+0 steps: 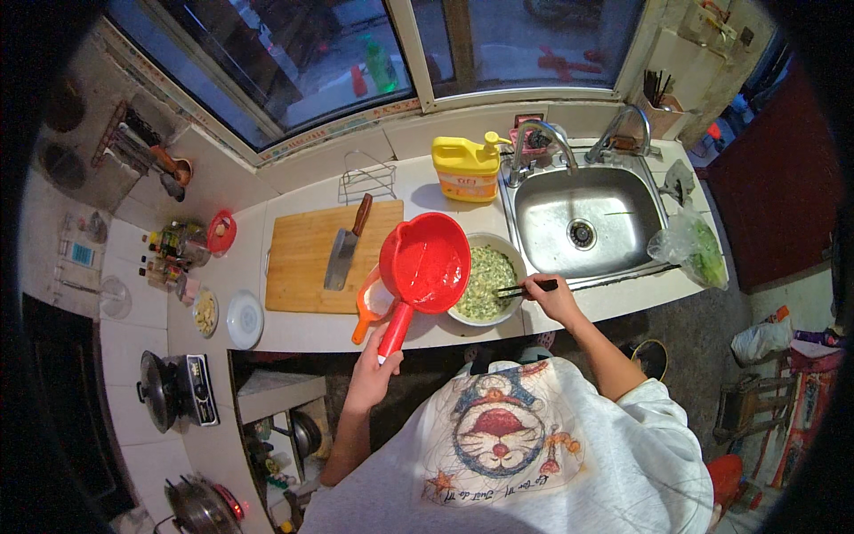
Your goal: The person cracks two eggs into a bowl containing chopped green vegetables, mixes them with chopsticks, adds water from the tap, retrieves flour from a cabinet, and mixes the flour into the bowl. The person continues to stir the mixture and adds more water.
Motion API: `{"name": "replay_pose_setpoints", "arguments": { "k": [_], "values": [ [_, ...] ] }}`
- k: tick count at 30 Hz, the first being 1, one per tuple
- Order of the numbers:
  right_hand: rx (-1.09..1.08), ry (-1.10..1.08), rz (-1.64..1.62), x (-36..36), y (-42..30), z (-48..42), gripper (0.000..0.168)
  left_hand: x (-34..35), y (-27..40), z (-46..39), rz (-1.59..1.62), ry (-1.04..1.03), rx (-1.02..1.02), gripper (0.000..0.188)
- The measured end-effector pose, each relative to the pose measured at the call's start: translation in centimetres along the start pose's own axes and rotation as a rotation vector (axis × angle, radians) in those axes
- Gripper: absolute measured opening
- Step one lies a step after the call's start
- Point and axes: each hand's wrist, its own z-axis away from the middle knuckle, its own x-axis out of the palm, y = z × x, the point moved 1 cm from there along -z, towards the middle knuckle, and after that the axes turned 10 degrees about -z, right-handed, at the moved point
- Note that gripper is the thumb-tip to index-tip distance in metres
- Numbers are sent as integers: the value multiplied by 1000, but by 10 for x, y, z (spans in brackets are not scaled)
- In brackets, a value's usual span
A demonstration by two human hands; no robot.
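My left hand (377,367) grips the handle of a red plastic ladle (430,260), whose bowl is held up at the left rim of a large bowl (487,320). A little clear liquid seems to shine inside the ladle. Chopped green and pale mixture (487,284) fills much of the large bowl. Dark chopsticks (527,288) are held in my right hand (554,300), their tips in the mixture. Partly hidden under the ladle, an orange-handled scoop (373,304) holds white powder.
A cleaver (343,257) lies on a wooden cutting board (300,260) to the left. Behind the bowl stands a yellow detergent jug (467,170). A steel sink (580,207) with two taps is on the right. A white plate (245,319) and a dish of pale pieces (205,312) sit at the left.
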Motion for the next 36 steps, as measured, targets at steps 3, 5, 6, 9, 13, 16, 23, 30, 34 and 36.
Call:
{"name": "replay_pose_setpoints", "arguments": {
  "k": [3, 5, 6, 9, 13, 16, 23, 30, 34, 36],
  "values": [
    [13, -19, 14, -1, -3, -2, 25, 2, -8, 2, -84, 9, -18, 51],
    [24, -22, 11, -2, -3, -1, 24, 3, 3, 5, -193, 12, -39, 51],
    [30, -21, -7, -2, -2, 0, 24, 5, 7, 6, -248, 13, -50, 52],
    [45, -27, -15, -3, -1, 1, 23, 11, 4, 6, -372, 83, 57, 52],
    [59, -18, -37, 0, -4, 7, 20, 15, 9, 4, -439, 112, 74, 53],
    [42, -39, 22, 2, -14, 11, 19, 15, 12, 3, -440, 97, 46, 53],
    [-42, -63, 139, 5, -9, 11, 19, 17, 21, 1, -455, 116, 108, 53],
    [-170, -77, 157, 7, -8, 15, 17, 17, 31, 2, -445, 139, 150, 51],
    [-250, -72, 229, 8, -21, 21, 16, 17, 37, 2, -546, 149, 198, 52],
    [-256, -77, 247, 7, -21, 21, 16, 16, 31, 2, -621, 171, 262, 53]
  ]
}}
